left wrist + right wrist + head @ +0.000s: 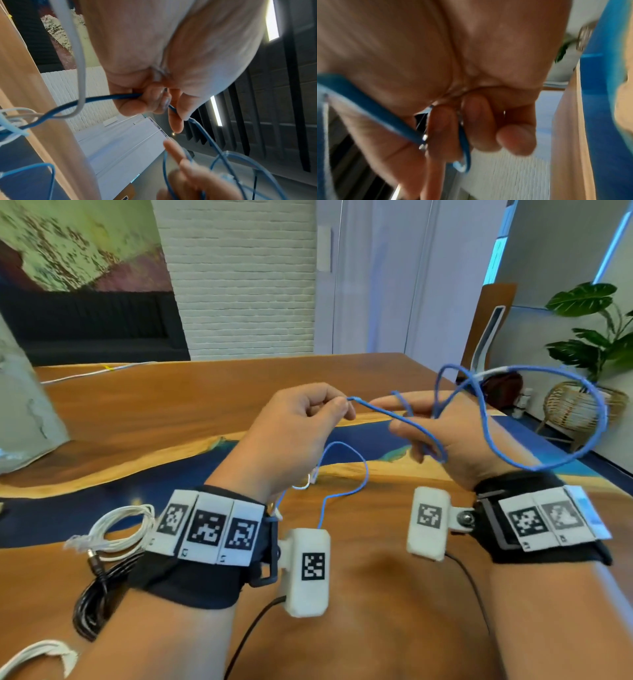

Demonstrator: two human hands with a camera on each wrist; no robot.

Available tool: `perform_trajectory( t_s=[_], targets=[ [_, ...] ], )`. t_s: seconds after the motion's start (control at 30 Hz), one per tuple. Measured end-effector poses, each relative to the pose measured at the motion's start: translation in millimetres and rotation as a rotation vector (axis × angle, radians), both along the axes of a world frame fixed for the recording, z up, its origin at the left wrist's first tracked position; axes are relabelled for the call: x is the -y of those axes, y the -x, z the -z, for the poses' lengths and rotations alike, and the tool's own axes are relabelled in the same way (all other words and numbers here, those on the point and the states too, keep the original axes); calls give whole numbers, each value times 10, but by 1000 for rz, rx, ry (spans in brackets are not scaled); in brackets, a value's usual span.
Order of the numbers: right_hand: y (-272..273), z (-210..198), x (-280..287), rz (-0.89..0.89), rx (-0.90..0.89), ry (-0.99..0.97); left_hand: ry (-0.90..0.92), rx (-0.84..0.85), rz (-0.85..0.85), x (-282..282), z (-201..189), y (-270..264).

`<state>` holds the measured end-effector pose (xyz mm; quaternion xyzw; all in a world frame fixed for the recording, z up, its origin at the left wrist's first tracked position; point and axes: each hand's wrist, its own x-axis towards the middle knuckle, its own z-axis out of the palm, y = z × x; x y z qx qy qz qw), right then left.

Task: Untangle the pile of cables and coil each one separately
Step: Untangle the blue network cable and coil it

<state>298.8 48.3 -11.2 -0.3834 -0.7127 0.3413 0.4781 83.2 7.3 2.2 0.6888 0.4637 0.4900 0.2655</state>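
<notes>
Above the table, my left hand [342,407] pinches a blue cable [597,419] between thumb and forefinger. The left wrist view shows that same pinch, left hand [159,100] on blue cable [109,98]. From there the cable runs right to my right hand [416,428], whose curled fingers hold loops of it; a large loop hangs out to the right. In the blurred right wrist view, the right hand [453,129] curls round the blue cable [465,146]. A thinner light-blue cable [364,474] trails on the table [164,409] below the hands.
At the near left lie a coiled white cable [116,527] and a bundled black cable [90,597] with a barrel plug. Another white cable [37,654] sits at the bottom left corner, and one more white cable [85,374] at the far edge. A chair and a potted plant stand beyond the table's right side.
</notes>
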Motion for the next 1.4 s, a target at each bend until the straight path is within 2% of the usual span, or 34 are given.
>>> perform_trajectory(
  t_s=[0.03, 0.1, 0.23, 0.33, 0.47, 0.6, 0.7, 0.8, 0.93, 1.03, 1.23, 1.33, 1.4],
  targets=[
    [94, -1, 25, -103, -2, 25, -12, -38, -2, -6, 16, -15],
    [226, -11, 35, -178, -1, 65, -24, -100, -32, -22, 51, -24],
    [378, 4, 61, -145, 45, -18, 6, -113, -19, -39, 66, 7],
    [450, -16, 96, -84, -76, -79, 39, -175, -27, 9, 48, -56],
    [260, -29, -42, 230, -84, -230, 178, -225, -80, 6, 40, -1],
    [-307, -17, -197, 572, -244, -165, 177, -189, -136, -29, 21, 144],
    [-550, -71, -166, 677, -344, -133, 180, -79, -98, -29, 33, 105],
    [-466, -86, -120, 516, -256, -93, 147, 16, -3, -1, 36, -38],
    [-80, -50, -51, 91, -95, 6, 126, -7, 52, 30, 76, -204],
    [126, -33, -18, -55, 95, -33, 118, -7, 86, 37, 103, -229],
    [140, -5, -53, -31, 330, -120, 153, 8, 87, 60, 63, -167],
    [82, 0, -98, 63, 252, -144, 134, 46, 21, 27, 42, -137],
    [-3, -46, -125, 197, 111, -141, 155, 38, 4, 0, 15, -72]
  ],
)
